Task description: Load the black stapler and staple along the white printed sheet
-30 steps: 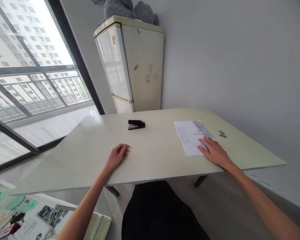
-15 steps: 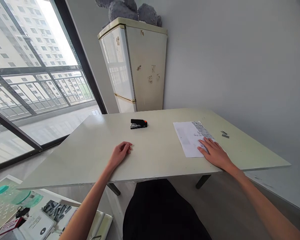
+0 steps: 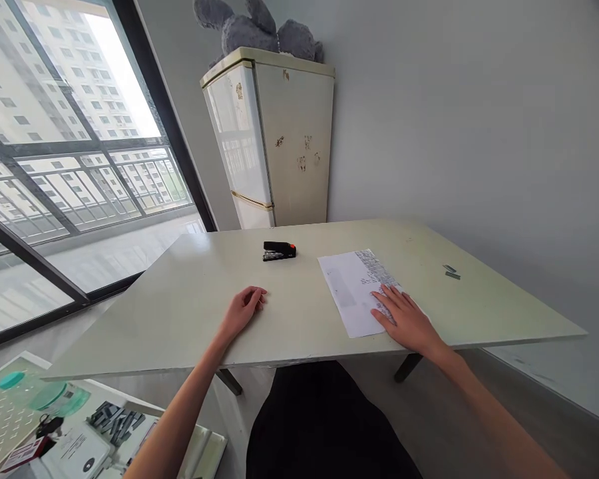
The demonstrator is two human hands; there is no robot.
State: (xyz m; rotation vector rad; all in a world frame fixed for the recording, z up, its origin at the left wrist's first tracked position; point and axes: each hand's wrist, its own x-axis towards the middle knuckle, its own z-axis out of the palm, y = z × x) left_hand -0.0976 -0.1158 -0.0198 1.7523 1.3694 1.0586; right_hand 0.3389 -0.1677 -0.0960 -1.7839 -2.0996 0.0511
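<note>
My right hand (image 3: 404, 319) lies flat with fingers spread on a printed paper sheet (image 3: 342, 296), covering part of its text on the right side. My left hand (image 3: 243, 309) rests on the white table (image 3: 180, 319) with its fingers loosely curled in, and nothing shows in it. Beyond the left hand, a black stapler (image 3: 279, 251) with an orange-red mark lies near the middle of the tabletop, touched by neither hand. Two or so grey staple strips (image 3: 452, 274) lie to the right of the paper.
A fridge (image 3: 294, 140) with a grey plush toy (image 3: 259, 33) on top stands behind the table. Low at left, a white cart (image 3: 17, 366) carries a green plastic bottle (image 3: 54, 398), a white box (image 3: 77, 449) and a pile of grey staple strips (image 3: 114, 420). A large window is at left.
My right hand has slid the paper left and toward me, staying flat on it. The left hand and the stapler stay in place; the view has shifted slightly.
</note>
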